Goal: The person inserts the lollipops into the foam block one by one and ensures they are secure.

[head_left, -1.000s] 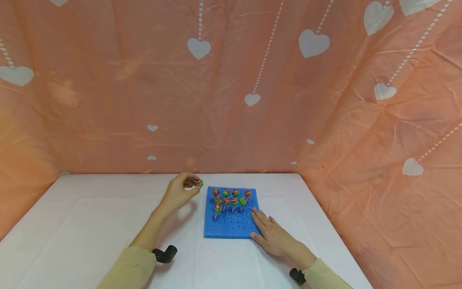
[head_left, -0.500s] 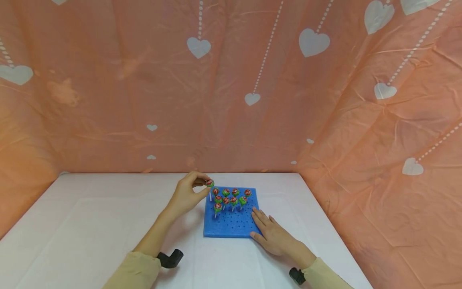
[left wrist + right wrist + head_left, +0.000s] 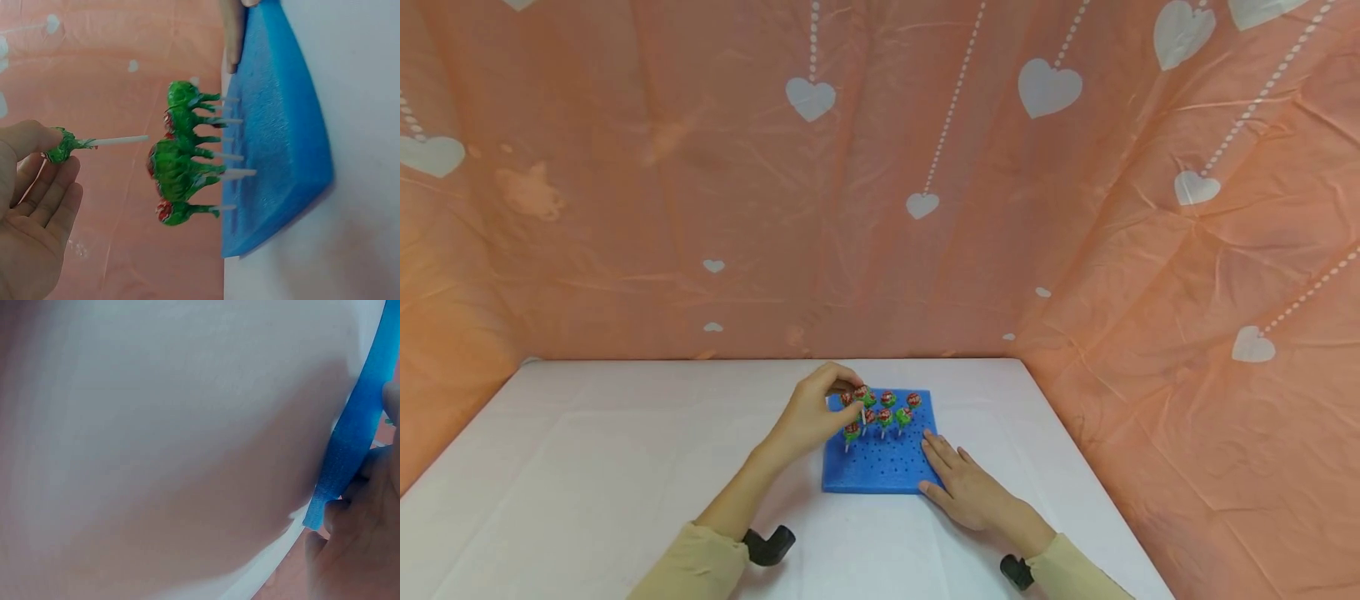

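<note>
My left hand (image 3: 815, 414) pinches a lollipop (image 3: 60, 147) by its green-and-red wrapped head, between thumb and fingers. Its white stick points down, free of the board, above the standing lollipops in the left wrist view. Several wrapped lollipops (image 3: 181, 165) stand upright by their sticks in a blue foam board (image 3: 880, 471) dotted with small holes. They fill part of the far and left side; my left hand hides some of them in the head view. My right hand (image 3: 972, 492) rests with straight fingers on the board's right edge.
The board lies on a white-covered table (image 3: 625, 450). An orange curtain (image 3: 865, 275) with pale hearts hangs behind the table and along its sides. Black wrist mounts (image 3: 769, 546) sit at both sleeves.
My left hand has moved right with the lollipop, from beside the board to over its far left part. The right hand has stayed on the board's edge.
</note>
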`<state>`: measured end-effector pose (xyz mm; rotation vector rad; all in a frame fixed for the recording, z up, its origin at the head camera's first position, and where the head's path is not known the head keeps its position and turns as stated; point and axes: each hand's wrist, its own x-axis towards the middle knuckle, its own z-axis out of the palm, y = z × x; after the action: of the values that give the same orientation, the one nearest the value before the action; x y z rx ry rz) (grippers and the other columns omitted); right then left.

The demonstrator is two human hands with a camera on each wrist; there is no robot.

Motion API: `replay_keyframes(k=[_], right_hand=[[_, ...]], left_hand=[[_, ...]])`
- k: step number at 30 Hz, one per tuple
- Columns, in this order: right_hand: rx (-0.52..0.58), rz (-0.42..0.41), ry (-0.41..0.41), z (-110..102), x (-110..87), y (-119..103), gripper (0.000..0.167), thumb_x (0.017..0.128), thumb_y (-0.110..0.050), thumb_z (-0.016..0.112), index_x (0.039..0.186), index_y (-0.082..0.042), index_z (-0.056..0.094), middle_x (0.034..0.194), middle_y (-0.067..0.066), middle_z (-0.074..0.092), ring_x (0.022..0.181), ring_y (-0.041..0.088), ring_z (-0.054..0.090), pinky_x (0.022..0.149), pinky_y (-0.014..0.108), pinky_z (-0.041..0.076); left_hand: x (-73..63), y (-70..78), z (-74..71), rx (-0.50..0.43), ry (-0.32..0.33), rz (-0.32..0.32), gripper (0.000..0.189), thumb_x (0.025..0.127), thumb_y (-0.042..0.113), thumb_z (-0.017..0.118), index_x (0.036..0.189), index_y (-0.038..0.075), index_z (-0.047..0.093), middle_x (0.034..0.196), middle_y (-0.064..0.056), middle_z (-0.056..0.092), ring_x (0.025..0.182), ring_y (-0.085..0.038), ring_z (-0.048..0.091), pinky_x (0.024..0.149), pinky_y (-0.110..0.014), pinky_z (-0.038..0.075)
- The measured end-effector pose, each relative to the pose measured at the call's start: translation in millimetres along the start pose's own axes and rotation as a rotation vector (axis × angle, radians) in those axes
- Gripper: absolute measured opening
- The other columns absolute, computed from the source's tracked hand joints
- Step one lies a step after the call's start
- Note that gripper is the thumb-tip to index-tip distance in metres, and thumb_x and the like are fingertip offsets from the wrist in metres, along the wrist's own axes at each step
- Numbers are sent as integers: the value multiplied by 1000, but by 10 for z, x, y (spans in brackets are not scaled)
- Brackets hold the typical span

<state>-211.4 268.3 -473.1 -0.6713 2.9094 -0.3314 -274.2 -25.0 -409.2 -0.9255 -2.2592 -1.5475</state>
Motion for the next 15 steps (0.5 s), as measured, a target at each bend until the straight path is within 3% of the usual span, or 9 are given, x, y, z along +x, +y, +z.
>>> replay_keyframes(k=[15], right_hand=[[-3,-2,5,-10,-4,-27,72,111,-47,44,162,1,29,172,14,20,157,35,22,124,59,25]], left_hand=[[-82,-69,225,174,-107,66,28,86,-4,82,109,7,69,106,-4,68,98,-21,70,86,-40,62]])
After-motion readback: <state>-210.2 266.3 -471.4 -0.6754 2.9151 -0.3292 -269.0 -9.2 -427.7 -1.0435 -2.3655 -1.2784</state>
